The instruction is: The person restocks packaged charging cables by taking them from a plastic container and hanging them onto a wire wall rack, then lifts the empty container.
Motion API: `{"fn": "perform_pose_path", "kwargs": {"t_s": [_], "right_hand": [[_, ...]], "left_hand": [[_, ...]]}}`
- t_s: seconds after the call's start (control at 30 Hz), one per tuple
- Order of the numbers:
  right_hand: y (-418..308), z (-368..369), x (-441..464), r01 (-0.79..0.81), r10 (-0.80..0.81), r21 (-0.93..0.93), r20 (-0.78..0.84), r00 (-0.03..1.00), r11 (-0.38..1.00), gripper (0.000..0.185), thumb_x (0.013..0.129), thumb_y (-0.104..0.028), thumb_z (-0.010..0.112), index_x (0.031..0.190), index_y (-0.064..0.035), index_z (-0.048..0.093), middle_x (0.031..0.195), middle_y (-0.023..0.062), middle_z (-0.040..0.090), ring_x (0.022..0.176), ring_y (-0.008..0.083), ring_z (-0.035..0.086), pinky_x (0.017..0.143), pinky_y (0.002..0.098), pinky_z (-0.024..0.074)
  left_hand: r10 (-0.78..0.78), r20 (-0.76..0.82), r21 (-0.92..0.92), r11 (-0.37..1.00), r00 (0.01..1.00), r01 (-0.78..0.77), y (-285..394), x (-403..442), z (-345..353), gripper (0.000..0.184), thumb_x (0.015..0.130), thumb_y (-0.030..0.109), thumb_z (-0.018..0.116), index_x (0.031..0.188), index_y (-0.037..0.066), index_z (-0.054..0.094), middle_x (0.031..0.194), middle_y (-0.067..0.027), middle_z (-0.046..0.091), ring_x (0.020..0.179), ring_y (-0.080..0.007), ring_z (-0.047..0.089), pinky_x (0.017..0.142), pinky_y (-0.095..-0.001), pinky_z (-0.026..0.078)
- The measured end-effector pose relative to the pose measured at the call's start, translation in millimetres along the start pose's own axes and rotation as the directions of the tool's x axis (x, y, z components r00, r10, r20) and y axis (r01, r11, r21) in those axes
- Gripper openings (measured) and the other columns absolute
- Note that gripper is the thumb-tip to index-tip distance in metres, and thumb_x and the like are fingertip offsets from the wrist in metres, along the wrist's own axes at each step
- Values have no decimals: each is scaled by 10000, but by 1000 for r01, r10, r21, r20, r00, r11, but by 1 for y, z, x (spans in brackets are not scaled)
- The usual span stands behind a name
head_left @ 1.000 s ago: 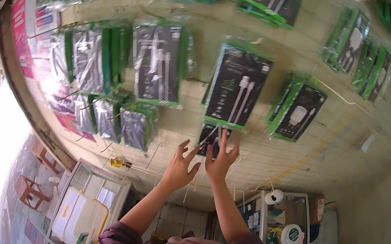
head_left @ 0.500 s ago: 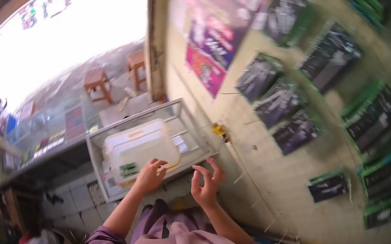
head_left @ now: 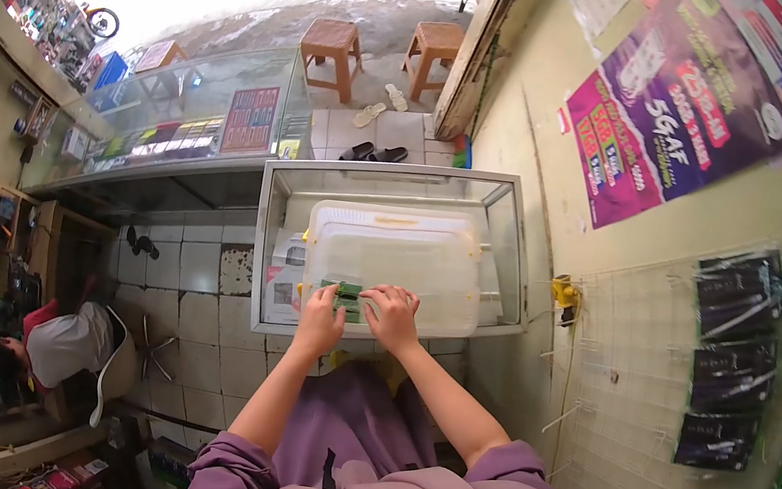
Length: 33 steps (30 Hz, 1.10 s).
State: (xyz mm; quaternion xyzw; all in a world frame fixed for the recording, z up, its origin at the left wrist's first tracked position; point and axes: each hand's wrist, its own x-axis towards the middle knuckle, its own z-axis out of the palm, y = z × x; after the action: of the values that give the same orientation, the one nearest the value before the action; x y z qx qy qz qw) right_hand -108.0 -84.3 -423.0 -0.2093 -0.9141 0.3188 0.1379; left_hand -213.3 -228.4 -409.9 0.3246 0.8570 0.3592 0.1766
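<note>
Small green packets (head_left: pixel 348 305) lie on top of a translucent white plastic container (head_left: pixel 409 257), partly covered by my fingers. At their left edge, my left hand (head_left: pixel 320 321) has its thumb and fingers closed around them. My right hand (head_left: pixel 390 317) grips the right edge with bent fingers, its thumb toward the packets. The container sits on a glass display case (head_left: pixel 269 328) with a metal frame, just in front of my body. Printed papers (head_left: pixel 285 274) show at the container's left side.
A longer glass counter (head_left: pixel 194 139) stands to the left. On the right wall hang dark packs (head_left: pixel 732 361) on a wire grid, below a purple poster (head_left: pixel 663 113). A person (head_left: pixel 73 344) is at the lower left beside a chair (head_left: pixel 117 371). Stools (head_left: pixel 330 58) stand beyond the case.
My view has swung right and levelled over the case. My hands, earlier raised and apart with the right one holding nothing, have come together at the green packets.
</note>
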Motion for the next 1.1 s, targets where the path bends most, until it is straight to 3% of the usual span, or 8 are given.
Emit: {"fn": "perform_pose_path", "kwargs": {"t_s": [0.33, 0.43, 0.53, 0.6, 0.8, 0.93, 1.0, 1.1], "right_hand": [[52, 74, 56, 133, -45, -260, 319, 947, 956, 327, 798, -211, 743, 1118, -184, 683, 1112, 22, 679, 1144, 209, 572, 1057, 517, 296], [63, 80, 72, 124, -4, -287, 385, 923, 950, 289, 790, -208, 752, 1067, -154, 691, 1048, 66, 693, 1037, 249, 634, 961, 454, 428], [60, 67, 78, -71, 101, -116, 286, 953, 991, 260, 781, -201, 760, 1010, -103, 687, 955, 116, 693, 884, 300, 673, 788, 404, 519], [50, 46, 78, -103, 102, 39, 16, 995, 994, 238, 761, -205, 775, 918, -61, 669, 856, 133, 670, 760, 324, 657, 667, 402, 524], [-40, -87, 69, -375, 419, 258, -145, 896, 891, 298, 764, -280, 778, 852, -37, 630, 837, 125, 669, 745, 319, 669, 667, 425, 536], [-75, -142, 36, -71, 164, 221, -439, 883, 973, 308, 792, -268, 804, 904, -26, 650, 712, 70, 620, 660, 239, 647, 662, 352, 540], [-78, -178, 11, -92, 156, 166, -429, 890, 982, 313, 784, -233, 817, 976, -43, 659, 827, 84, 638, 791, 250, 668, 728, 350, 551], [-90, -239, -39, -64, 78, 47, -700, 710, 997, 392, 803, -168, 789, 1142, -56, 629, 1205, 144, 558, 1117, 339, 562, 903, 438, 480]], "left_hand": [[-136, 101, 190, 975, 986, 115, -20, 27, 48, 595, 891, 171, 631, 1396, -59, 414, 1390, -320, 466, 1275, -459, 474, 1113, -565, 322], [-96, 69, 131, 988, 993, 86, -24, 37, 56, 627, 883, 133, 629, 1426, -62, 382, 1451, -342, 385, 1325, -478, 417, 1131, -577, 290], [-49, -30, 11, 999, 998, 49, -14, 44, 61, 690, 866, 83, 630, 1464, -71, 321, 1492, -362, 305, 1372, -491, 351, 1141, -565, 280], [-8, -96, -69, 998, 995, 1, -2, 48, 60, 733, 855, 60, 633, 1483, -77, 280, 1505, -371, 270, 1390, -497, 321, 1145, -555, 279], [265, -109, -107, 955, 958, -277, 87, 45, 40, 786, 827, 24, 647, 1492, -73, 239, 1472, -344, 338, 1346, -487, 385, 1085, -492, 377], [110, -188, -370, 912, 976, -174, 151, 33, 24, 445, 869, 27, 633, 1272, -47, 459, 1027, -239, 629, 898, -429, 638, 749, -468, 510], [298, -216, -387, 848, 930, -361, 169, 29, 17, 330, 893, 28, 617, 1179, -45, 470, 911, -215, 651, 814, -432, 649, 698, -442, 516], [432, -124, -488, 757, 893, -434, 226, 6, 2, 319, 893, 35, 649, 1144, -43, 468, 960, -230, 671, 819, -387, 684, 705, -410, 527]]}}
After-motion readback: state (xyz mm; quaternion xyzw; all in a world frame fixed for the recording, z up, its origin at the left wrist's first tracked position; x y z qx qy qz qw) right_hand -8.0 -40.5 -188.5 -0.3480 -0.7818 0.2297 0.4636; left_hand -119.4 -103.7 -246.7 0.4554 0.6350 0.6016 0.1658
